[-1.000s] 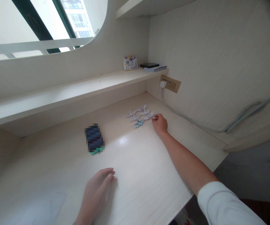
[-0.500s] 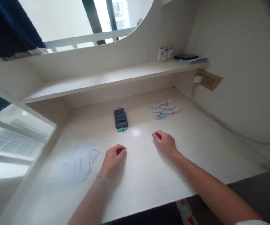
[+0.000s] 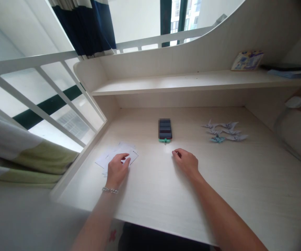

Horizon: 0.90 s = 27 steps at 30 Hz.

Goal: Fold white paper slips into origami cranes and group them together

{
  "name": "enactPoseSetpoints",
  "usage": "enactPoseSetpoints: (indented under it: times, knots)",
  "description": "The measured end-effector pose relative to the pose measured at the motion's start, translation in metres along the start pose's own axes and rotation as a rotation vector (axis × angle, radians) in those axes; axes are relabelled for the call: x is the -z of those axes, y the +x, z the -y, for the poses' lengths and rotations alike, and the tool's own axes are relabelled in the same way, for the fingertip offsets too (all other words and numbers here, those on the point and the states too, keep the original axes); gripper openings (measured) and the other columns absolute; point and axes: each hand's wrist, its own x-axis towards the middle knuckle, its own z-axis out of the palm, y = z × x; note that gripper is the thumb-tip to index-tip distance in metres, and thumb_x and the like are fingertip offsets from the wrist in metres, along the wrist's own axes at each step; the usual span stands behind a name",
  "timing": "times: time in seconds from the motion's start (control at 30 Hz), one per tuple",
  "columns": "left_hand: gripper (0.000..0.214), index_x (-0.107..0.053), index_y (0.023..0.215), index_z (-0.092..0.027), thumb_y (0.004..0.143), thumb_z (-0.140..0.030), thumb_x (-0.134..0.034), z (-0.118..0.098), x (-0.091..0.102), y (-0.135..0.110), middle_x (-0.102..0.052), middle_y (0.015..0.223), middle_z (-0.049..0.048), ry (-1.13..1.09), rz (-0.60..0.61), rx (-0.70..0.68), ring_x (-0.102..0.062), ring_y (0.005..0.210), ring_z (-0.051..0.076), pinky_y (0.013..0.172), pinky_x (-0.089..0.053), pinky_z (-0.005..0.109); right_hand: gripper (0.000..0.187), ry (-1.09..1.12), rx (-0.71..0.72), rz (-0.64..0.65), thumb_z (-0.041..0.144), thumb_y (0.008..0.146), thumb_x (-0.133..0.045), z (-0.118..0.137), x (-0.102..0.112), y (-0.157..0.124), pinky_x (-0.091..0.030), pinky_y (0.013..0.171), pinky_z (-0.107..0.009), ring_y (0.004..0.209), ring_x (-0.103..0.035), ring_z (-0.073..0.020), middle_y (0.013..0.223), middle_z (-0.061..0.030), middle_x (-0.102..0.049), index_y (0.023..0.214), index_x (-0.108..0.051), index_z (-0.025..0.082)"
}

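Loosely fanned white paper sheets (image 3: 102, 160) lie flat.

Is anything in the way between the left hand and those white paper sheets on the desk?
Nothing visible: the left hand has its fingers on the paper sheets. The phone and the paper cranes sit farther right, apart from them.

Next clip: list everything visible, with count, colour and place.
desk: one, pale wood, foreground
shelf: one, pale wood, behind desk
paper sheets: small stack, white, desk left
phone: one, dark, teal case, desk middle
paper cranes: several, whitish, one teal, desk right
box: one, white-blue, shelf right
curtain: one, dark blue, window
bracelet: one, silver, left wrist
left hand: fingertips on sheets
right hand: loosely curled, on desk before phone
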Motion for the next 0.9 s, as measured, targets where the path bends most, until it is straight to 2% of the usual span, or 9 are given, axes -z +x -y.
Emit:
enactPoseSetpoints:
  times: [0.07,0.13,0.2,0.3,0.4,0.57,0.7,0.9]
  knots:
    - [0.036,-0.063,0.104,-0.014,0.080,-0.038,-0.050,0.020,0.008,0.003,-0.063,0.108,0.0112,0.150,-0.129,0.045,-0.056,0.100,0.023,0.091,-0.042,0.036,0.027,0.035,0.003,0.006,0.043,0.083,-0.045,-0.006,0.000,0.001,-0.035,0.059,-0.027,0.076,-0.061,-0.0204,0.084,0.0002,-0.071,0.088,-0.068,0.030]
    - [0.046,-0.061,0.110,-0.011,0.080,-0.044,-0.048,0.036,0.012,0.003,-0.057,0.118,0.0170,0.325,-0.155,0.115,-0.047,0.113,0.031,0.097,-0.035,0.044,0.028,0.034,-0.016,0.004,0.045,0.081,-0.046,-0.011,-0.001,0.002,-0.035,0.058,-0.028,0.076,-0.061,-0.0213,0.082,-0.0004,-0.071,0.087,-0.069,0.030]
    - [0.055,-0.059,0.114,-0.012,0.080,-0.053,-0.045,0.047,0.013,0.000,-0.050,0.128,0.0187,0.432,-0.093,0.184,-0.039,0.120,0.036,0.094,-0.035,0.050,0.030,0.024,-0.020,0.027,0.048,0.080,-0.047,-0.015,-0.003,0.004,-0.035,0.056,-0.028,0.074,-0.061,-0.0220,0.081,-0.0008,-0.071,0.087,-0.069,0.030]
    - [0.061,-0.055,0.120,-0.015,0.080,-0.059,-0.041,0.054,0.010,-0.003,-0.044,0.135,0.0164,0.477,-0.032,0.220,-0.036,0.122,0.035,0.096,-0.032,0.050,0.033,0.037,0.015,0.034,0.050,0.079,-0.047,-0.020,-0.006,0.007,-0.036,0.056,-0.029,0.071,-0.061,-0.0219,0.081,-0.0020,-0.071,0.088,-0.070,0.028]
    - [0.059,-0.056,0.120,-0.018,0.079,-0.060,-0.042,0.056,0.007,-0.004,-0.044,0.135,0.0142,0.457,-0.042,0.240,-0.035,0.123,0.034,0.096,-0.032,0.048,0.035,0.032,0.031,0.033,0.052,0.078,-0.047,-0.022,-0.008,0.007,-0.037,0.055,-0.029,0.071,-0.061,-0.0229,0.078,-0.0027,-0.071,0.087,-0.070,0.028]
    - [0.051,-0.062,0.110,-0.023,0.075,-0.059,-0.050,0.062,0.008,-0.002,-0.052,0.127,0.0102,0.348,-0.098,0.267,-0.040,0.118,0.032,0.094,-0.035,0.044,0.032,0.025,0.039,0.043,0.050,0.077,-0.049,-0.024,-0.007,0.008,-0.038,0.056,-0.031,0.070,-0.061,-0.0237,0.078,-0.0046,-0.070,0.086,-0.070,0.028]
    - [0.048,-0.063,0.107,-0.019,0.072,-0.053,-0.058,0.068,0.010,0.005,-0.059,0.113,0.0112,0.244,-0.135,0.304,-0.051,0.105,0.026,0.092,-0.037,0.037,0.031,0.023,0.026,0.044,0.051,0.077,-0.050,-0.024,-0.008,0.007,-0.038,0.056,-0.031,0.071,-0.061,-0.0238,0.079,-0.0046,-0.071,0.085,-0.070,0.029]
    - [0.058,-0.060,0.108,-0.017,0.059,-0.046,-0.073,0.074,0.020,0.016,-0.064,0.099,0.0106,0.078,-0.098,0.397,-0.060,0.087,0.021,0.079,-0.043,0.031,0.033,0.038,0.048,0.037,0.052,0.077,-0.049,-0.025,-0.008,0.006,-0.039,0.057,-0.032,0.071,-0.062,-0.0248,0.078,-0.0041,-0.071,0.085,-0.069,0.028]
